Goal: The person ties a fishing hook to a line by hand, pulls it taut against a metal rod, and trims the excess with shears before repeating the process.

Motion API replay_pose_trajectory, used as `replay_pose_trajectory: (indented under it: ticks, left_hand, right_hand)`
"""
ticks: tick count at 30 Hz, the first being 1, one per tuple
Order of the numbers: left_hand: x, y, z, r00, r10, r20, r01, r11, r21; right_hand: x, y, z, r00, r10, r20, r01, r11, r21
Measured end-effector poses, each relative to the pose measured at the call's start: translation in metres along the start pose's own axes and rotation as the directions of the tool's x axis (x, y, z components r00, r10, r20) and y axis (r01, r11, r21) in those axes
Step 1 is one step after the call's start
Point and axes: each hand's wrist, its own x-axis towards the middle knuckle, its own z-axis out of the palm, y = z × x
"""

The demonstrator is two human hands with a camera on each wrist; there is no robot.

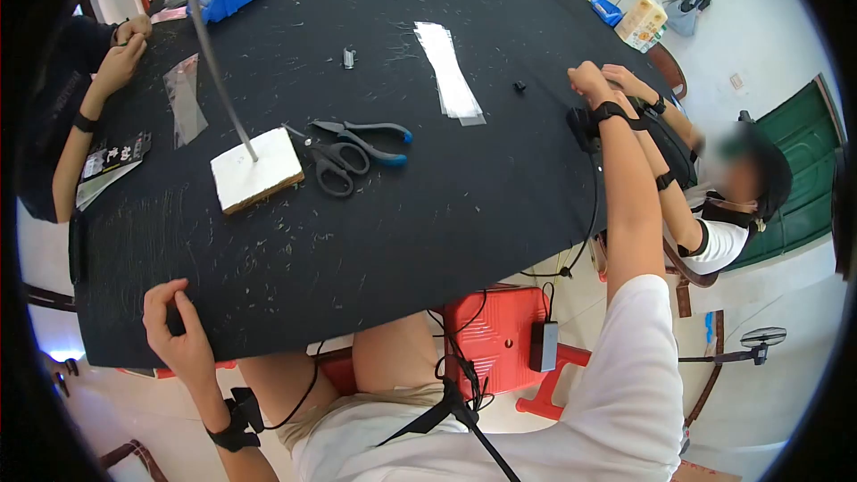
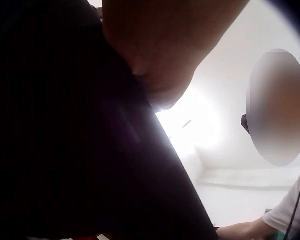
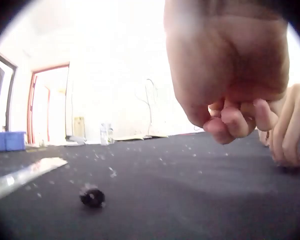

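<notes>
- One pair of scissors (image 1: 332,162) beside one pair of pliers (image 1: 345,134); one block (image 1: 272,162) bearing one rod (image 1: 220,71).
- One black piece (image 1: 520,87) near the right hand (image 1: 589,80), another person's hand (image 1: 629,82) beside it.
- Left hand (image 1: 181,336) at the table (image 1: 402,232) edge, loosely bent, thumb apart; right curled, nothing visible inside.

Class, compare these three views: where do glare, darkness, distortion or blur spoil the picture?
Head view: wide-angle distortion bows the table, corners vignetted black. Left wrist view: strong glare beside a near-black mass, detail lost. Right wrist view: wall blown out white, black lump soft-edged.
</notes>
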Motion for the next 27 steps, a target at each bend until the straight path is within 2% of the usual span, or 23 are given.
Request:
replay_pose_trajectory:
  ticks: [1, 3, 5, 6, 8, 9, 10, 12, 13, 14, 16, 18, 19, 21, 22, 24, 25, 26, 27]
  left_hand:
    - [0.000, 0.000, 0.000, 1.000, 0.000, -0.004, 0.000, 1.000, 0.004]
    - [0.001, 0.000, -0.003, 1.000, 0.012, 0.000, -0.012, 0.997, -0.079]
    - [0.003, 0.001, -0.004, 1.000, 0.022, 0.006, -0.021, 0.988, -0.151]
    - [0.005, 0.002, -0.008, 0.997, 0.036, 0.072, -0.023, 0.984, -0.179]
    - [0.008, 0.008, -0.013, 0.985, 0.019, 0.170, 0.023, 0.971, -0.240]
    - [0.010, 0.014, -0.016, 0.976, -0.005, 0.218, 0.063, 0.964, -0.260]
    - [0.013, 0.018, -0.019, 0.970, 0.037, 0.240, 0.037, 0.954, -0.298]
    - [0.021, 0.029, -0.026, 0.942, 0.055, 0.331, 0.078, 0.923, -0.376]
    - [0.026, 0.039, -0.029, 0.943, 0.089, 0.322, 0.055, 0.910, -0.412]
    - [0.031, 0.046, -0.035, 0.915, 0.118, 0.385, 0.072, 0.893, -0.444]
    - [0.044, 0.057, -0.049, 0.869, 0.242, 0.432, 0.010, 0.863, -0.504]
    - [0.057, 0.066, -0.059, 0.875, 0.329, 0.356, -0.087, 0.830, -0.552]
    - [0.065, 0.072, -0.068, 0.816, 0.395, 0.422, -0.145, 0.847, -0.512]
    - [0.080, 0.077, -0.065, 0.746, 0.541, 0.389, -0.236, 0.760, -0.605]
    - [0.085, 0.077, -0.060, 0.753, 0.527, 0.394, -0.232, 0.773, -0.590]
    - [0.095, 0.074, -0.040, 0.629, 0.587, 0.510, -0.264, 0.778, -0.570]
    - [0.098, 0.072, -0.029, 0.635, 0.573, 0.518, -0.254, 0.788, -0.560]
    - [0.103, 0.069, -0.016, 0.544, 0.579, 0.607, -0.151, 0.779, -0.609]
    - [0.108, 0.065, -0.003, 0.440, 0.592, 0.676, -0.046, 0.766, -0.641]
  right_hand:
    - [-0.012, -0.003, -0.009, 0.999, -0.040, -0.026, 0.044, 0.987, 0.156]
    - [-0.040, -0.014, -0.023, 0.990, -0.111, -0.081, 0.136, 0.879, 0.457]
    - [-0.068, -0.029, -0.044, 0.987, -0.161, 0.015, 0.140, 0.897, 0.418]
    - [-0.082, -0.035, -0.044, 0.985, -0.172, 0.020, 0.148, 0.895, 0.421]
    - [-0.109, -0.051, -0.044, 0.970, -0.242, 0.002, 0.200, 0.807, 0.556]
    - [-0.131, -0.064, -0.043, 0.966, -0.258, 0.015, 0.206, 0.802, 0.561]
    - [-0.158, -0.080, -0.043, 0.947, -0.314, 0.063, 0.218, 0.776, 0.591]
    - [-0.197, -0.110, -0.040, 0.911, -0.394, 0.119, 0.238, 0.740, 0.629]
    - [-0.211, -0.123, -0.035, 0.856, -0.493, 0.156, 0.273, 0.687, 0.673]
    - [-0.225, -0.135, -0.029, 0.788, -0.585, 0.192, 0.294, 0.632, 0.718]
    - [-0.257, -0.163, -0.021, 0.733, -0.645, 0.216, 0.322, 0.609, 0.725]
    - [-0.278, -0.186, -0.016, 0.643, -0.729, 0.233, 0.363, 0.559, 0.745]
    - [-0.288, -0.197, -0.015, 0.626, -0.740, 0.244, 0.360, 0.552, 0.752]
    - [-0.306, -0.220, -0.016, 0.572, -0.786, 0.235, 0.415, 0.525, 0.743]
    - [-0.312, -0.229, -0.019, 0.504, -0.828, 0.247, 0.404, 0.479, 0.780]
    - [-0.320, -0.248, -0.023, 0.474, -0.857, 0.201, 0.409, 0.417, 0.811]
    - [-0.324, -0.255, -0.023, 0.462, -0.873, 0.158, 0.412, 0.369, 0.833]
    - [-0.324, -0.263, -0.023, 0.422, -0.899, 0.118, 0.428, 0.312, 0.848]
    - [-0.323, -0.271, -0.021, 0.413, -0.903, 0.119, 0.427, 0.307, 0.850]
